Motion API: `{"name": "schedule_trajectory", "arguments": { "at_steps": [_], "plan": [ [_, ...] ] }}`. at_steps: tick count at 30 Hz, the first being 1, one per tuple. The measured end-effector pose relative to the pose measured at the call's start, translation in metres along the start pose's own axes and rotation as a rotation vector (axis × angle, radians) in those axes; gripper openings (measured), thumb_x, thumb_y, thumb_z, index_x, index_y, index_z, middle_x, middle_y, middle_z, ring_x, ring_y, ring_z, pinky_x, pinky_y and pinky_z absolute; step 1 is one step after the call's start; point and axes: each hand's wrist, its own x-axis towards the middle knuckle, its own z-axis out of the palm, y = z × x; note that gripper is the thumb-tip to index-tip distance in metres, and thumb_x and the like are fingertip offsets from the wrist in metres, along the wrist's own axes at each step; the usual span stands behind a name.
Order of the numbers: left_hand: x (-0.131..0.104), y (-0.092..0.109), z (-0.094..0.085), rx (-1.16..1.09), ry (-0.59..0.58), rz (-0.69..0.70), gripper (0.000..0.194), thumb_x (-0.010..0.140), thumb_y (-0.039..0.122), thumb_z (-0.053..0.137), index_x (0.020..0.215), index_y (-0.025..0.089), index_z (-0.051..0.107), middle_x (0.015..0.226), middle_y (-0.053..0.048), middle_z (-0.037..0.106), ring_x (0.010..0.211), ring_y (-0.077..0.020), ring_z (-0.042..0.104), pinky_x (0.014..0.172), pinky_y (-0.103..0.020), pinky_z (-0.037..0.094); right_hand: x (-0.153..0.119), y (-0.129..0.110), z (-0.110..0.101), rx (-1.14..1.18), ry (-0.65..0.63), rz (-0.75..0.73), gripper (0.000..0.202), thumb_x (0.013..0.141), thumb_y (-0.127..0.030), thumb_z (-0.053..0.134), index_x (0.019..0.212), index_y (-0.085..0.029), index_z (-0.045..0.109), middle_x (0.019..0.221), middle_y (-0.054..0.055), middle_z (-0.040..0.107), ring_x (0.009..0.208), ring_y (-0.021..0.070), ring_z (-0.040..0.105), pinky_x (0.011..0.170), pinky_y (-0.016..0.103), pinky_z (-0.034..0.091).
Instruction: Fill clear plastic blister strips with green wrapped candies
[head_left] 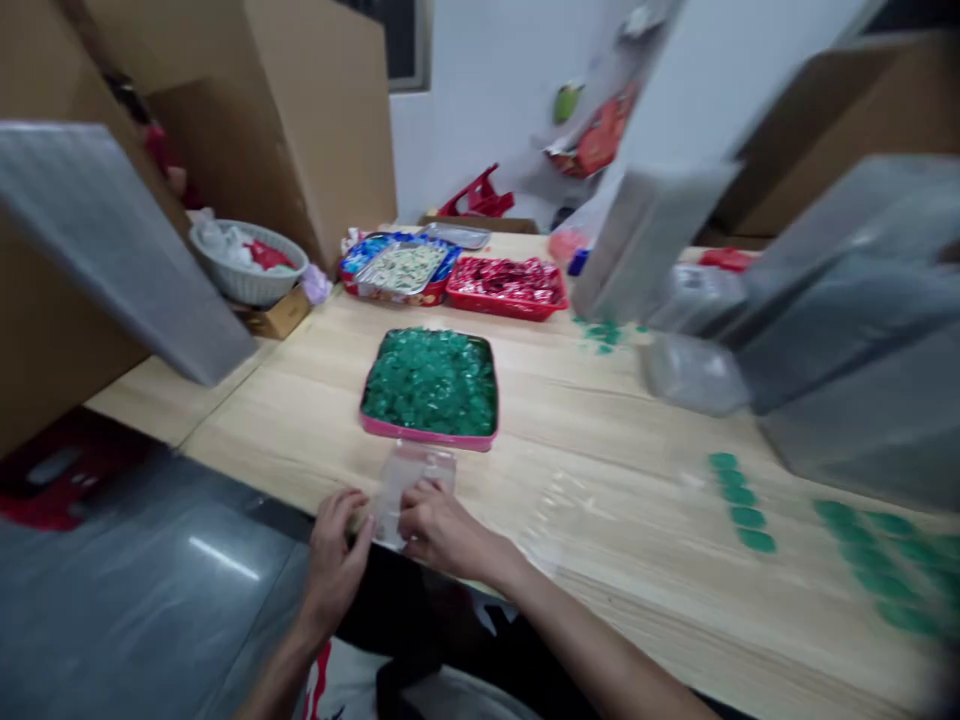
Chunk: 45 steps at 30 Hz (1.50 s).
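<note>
A clear plastic box (394,480) lies at the table's near edge, between my two hands. My left hand (337,535) is closed at its left side, thumb and fingers curled around that edge. Over the right half of the box is my right hand (439,525), its fingers bent and pressed together. Whatever those fingertips hold, if anything, is hidden. Just beyond the box stands a pink-rimmed tray (427,436) heaped with shiny green wrapped pieces (431,380).
Behind are a red tray (499,307) of red wrapped pieces and a tray (401,268) of pale pieces over blue ones. A white basket (251,285) stands left. Flat green pieces (742,505) lie in rows at right, near stacked clear plastic containers (862,330). Cardboard (322,130) rises behind.
</note>
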Motion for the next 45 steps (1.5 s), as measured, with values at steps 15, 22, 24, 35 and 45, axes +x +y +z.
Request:
{"name": "schedule_trajectory", "arguments": {
  "at_steps": [15,22,24,35,45],
  "plan": [
    [-0.004,-0.001,-0.004,-0.008,0.033,0.011,0.021,0.088,0.027,0.042,0.099,0.018,0.058,0.102,-0.009,0.061,0.099,-0.0219,0.056,0.089,-0.040,0.045,0.004,-0.028,0.002,-0.138,0.090,-0.102,0.010,0.069,-0.010,0.051,0.074,-0.013,0.060,0.085,0.009,0.060,0.085,0.0226,0.047,0.094,0.049,0.027],
    [-0.001,0.017,0.007,0.039,0.083,0.184,0.028,0.090,0.025,0.038,0.114,0.016,0.050,0.113,-0.012,0.055,0.108,-0.0237,0.051,0.092,-0.043,0.044,-0.040,-0.024,-0.048,0.115,0.523,-0.111,0.016,0.078,-0.004,0.042,0.078,-0.018,0.050,0.083,0.005,0.056,0.081,0.0163,0.052,0.093,0.041,0.036],
    [0.002,0.024,0.018,0.078,0.042,0.301,0.024,0.087,0.024,0.046,0.109,0.018,0.052,0.110,-0.011,0.056,0.106,-0.0247,0.051,0.090,-0.043,0.045,-0.061,-0.022,-0.064,0.146,0.591,-0.077,0.015,0.082,-0.006,0.042,0.079,-0.019,0.049,0.085,0.004,0.057,0.084,0.0162,0.054,0.092,0.039,0.038],
    [0.023,0.113,0.103,0.239,-0.813,0.965,0.071,0.070,0.041,0.068,0.129,0.016,0.039,0.146,-0.016,0.030,0.135,-0.0365,0.021,0.106,-0.054,0.024,-0.160,0.042,-0.102,-0.114,0.961,0.273,0.010,0.086,-0.013,0.049,0.081,-0.020,0.053,0.089,0.006,0.058,0.089,0.0189,0.056,0.081,0.035,0.045],
    [0.001,0.071,0.145,0.557,-0.416,1.079,0.038,0.082,0.042,0.054,0.107,0.013,0.055,0.106,-0.013,0.061,0.092,-0.0298,0.055,0.076,-0.042,0.042,-0.196,0.115,-0.001,-0.300,0.747,0.172,0.022,0.083,-0.007,0.044,0.094,-0.025,0.051,0.095,0.008,0.063,0.092,0.0223,0.062,0.088,0.042,0.048]
  ]
}}
